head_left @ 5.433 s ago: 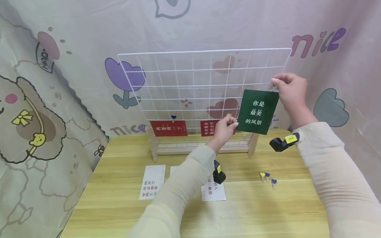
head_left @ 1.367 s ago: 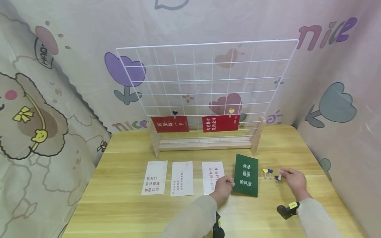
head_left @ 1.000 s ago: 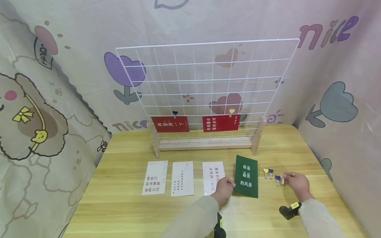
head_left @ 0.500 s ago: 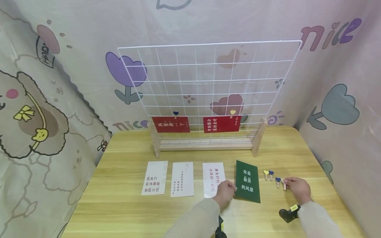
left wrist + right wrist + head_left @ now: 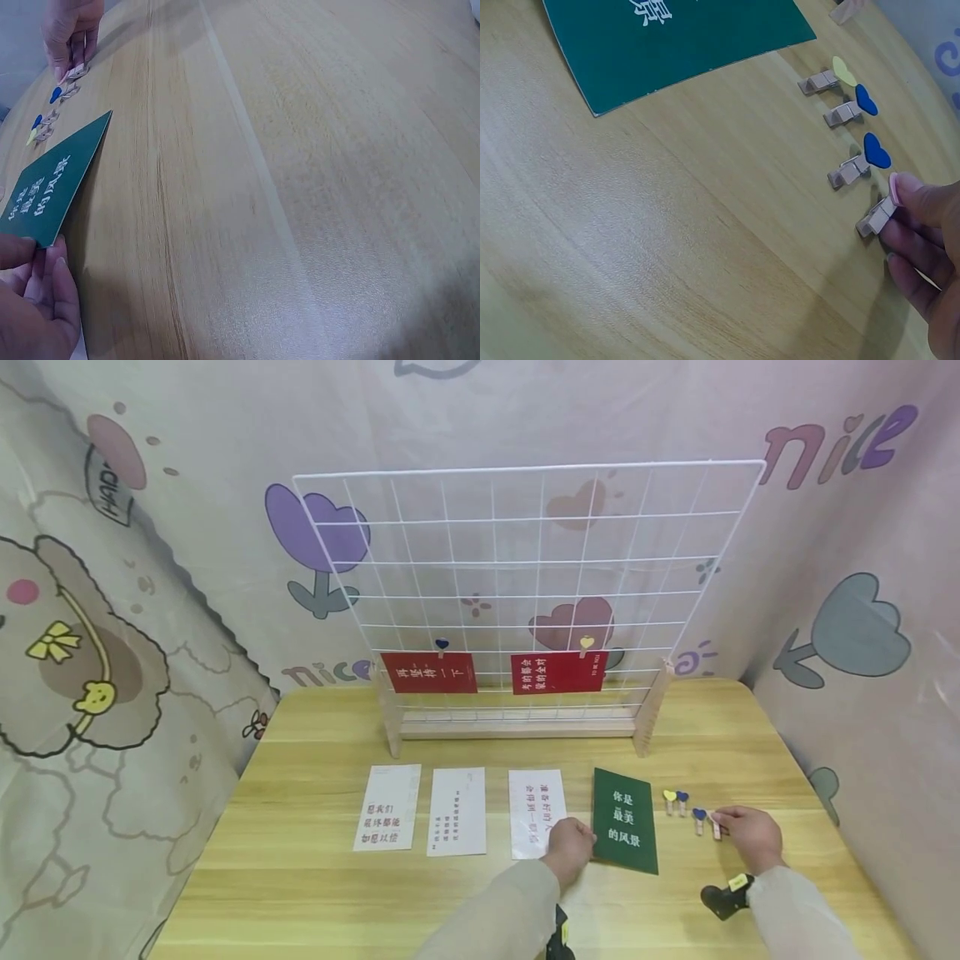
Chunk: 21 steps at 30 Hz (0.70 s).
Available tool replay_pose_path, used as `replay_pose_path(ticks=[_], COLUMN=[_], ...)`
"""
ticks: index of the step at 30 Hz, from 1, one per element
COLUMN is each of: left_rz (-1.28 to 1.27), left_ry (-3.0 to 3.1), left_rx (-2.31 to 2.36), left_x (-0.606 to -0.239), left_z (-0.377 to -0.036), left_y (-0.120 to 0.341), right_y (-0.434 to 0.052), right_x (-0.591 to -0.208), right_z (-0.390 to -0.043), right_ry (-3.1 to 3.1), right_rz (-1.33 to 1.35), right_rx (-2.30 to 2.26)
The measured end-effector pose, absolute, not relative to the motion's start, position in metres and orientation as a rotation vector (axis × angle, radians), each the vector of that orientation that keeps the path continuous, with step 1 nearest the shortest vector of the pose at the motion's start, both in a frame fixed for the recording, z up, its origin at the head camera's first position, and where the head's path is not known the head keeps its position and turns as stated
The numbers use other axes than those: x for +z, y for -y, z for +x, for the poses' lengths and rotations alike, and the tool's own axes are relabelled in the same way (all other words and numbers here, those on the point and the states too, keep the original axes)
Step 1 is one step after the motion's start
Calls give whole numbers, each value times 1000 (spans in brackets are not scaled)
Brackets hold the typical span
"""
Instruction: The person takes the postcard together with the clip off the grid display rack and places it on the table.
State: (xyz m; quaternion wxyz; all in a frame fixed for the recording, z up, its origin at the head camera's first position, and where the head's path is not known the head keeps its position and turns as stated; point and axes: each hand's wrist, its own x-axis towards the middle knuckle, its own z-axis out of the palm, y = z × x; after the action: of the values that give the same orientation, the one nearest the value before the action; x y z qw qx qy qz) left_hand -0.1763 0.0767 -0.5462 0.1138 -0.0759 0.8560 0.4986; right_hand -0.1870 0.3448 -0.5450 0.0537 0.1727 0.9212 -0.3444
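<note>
The green card [image 5: 624, 820] is in my left grip [image 5: 572, 847], which pinches it by the left edge near the lower corner, thumb on top and fingers underneath. The card therefore lies to the right of that grip and reaches away from me. Its long axis runs from near me toward the rack, turned slightly, with the tops of its characters toward the rack. It sits at a tilt, a shadow showing beneath its near edge.

My right grip [image 5: 752, 839] pinches the pink-heart clip [image 5: 879, 216] at its heart end, between thumb and fingers. The clip is just left of that hand, heart toward the rack, wooden end toward me; I cannot tell whether it touches the table [image 5: 300, 893].

Beside it, leftward, lie two blue-heart clips [image 5: 851, 171] and a yellow-heart clip [image 5: 820, 81]. A white card [image 5: 534, 810] is partly hidden behind my left grip. Beyond stands the white wire rack [image 5: 517, 728], bearing two red cards [image 5: 431, 673].
</note>
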Motion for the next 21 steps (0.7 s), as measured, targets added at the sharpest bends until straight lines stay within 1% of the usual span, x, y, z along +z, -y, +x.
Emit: replay_pose_path(ticks=[21], left_rz=[-192], left_ry=[-2526], left_rx=[1262], left_x=[-532], left_z=[-176], left_y=[-74], right_y=[-343], right_x=[-545], right_z=[-185], right_ry=[-2781], right_rz=[546], right_rx=[-1103])
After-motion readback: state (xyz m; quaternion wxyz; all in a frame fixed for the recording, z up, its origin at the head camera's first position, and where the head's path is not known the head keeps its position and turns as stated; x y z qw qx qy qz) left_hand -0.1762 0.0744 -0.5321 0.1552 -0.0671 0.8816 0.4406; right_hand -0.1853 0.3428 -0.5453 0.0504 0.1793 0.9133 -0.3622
